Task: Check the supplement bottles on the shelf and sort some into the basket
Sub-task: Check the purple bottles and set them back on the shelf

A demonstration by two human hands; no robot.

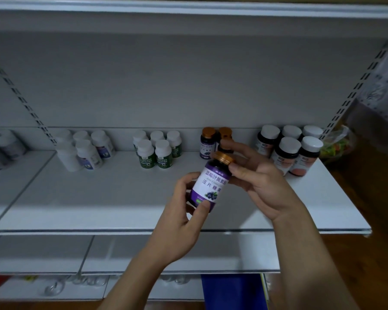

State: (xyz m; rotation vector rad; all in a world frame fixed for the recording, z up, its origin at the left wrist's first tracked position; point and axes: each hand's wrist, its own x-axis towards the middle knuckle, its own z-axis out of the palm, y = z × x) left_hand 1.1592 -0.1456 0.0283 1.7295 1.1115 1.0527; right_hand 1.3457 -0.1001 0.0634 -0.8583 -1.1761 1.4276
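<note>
Bottle in hand: the purple bottle [211, 183] is held in the air in front of the shelf [99, 198]. It is tilted, with its gold cap [223, 158] leaning to the right. The label with the blueberry picture faces the camera.
Left hand: the left hand [182, 213] grips the lower part of the body. The thumb lies on the bottom edge of the label and the fingers curl round the far side.
Right hand: the right hand [255, 182] holds the top. The thumb presses at the neck just under the cap and the fingers reach behind it.
Step, as I judge it: the label is being read, before the bottle is kept or sorted out.
Weight: probably light. How full it is cannot be seen.
Stiffness: a rigid container, so a firm squeeze should not bend it.
Slipperiness: the label looks glossy and smooth, so a loose pinch could slide.
Where to take hold: round the middle of the body with one hand. Holding by the cap alone is less safe, because I cannot tell if it is screwed tight.
Fragility: plastic or glass, I cannot tell, so it is better to lower it than to drop it.
Neighbours: two more gold-capped bottles [207, 142] stand at the back of the shelf. The green-labelled bottles [155, 153] are to the left and the pink-labelled bottles [293, 153] to the right.
Basket: not in view.
</note>
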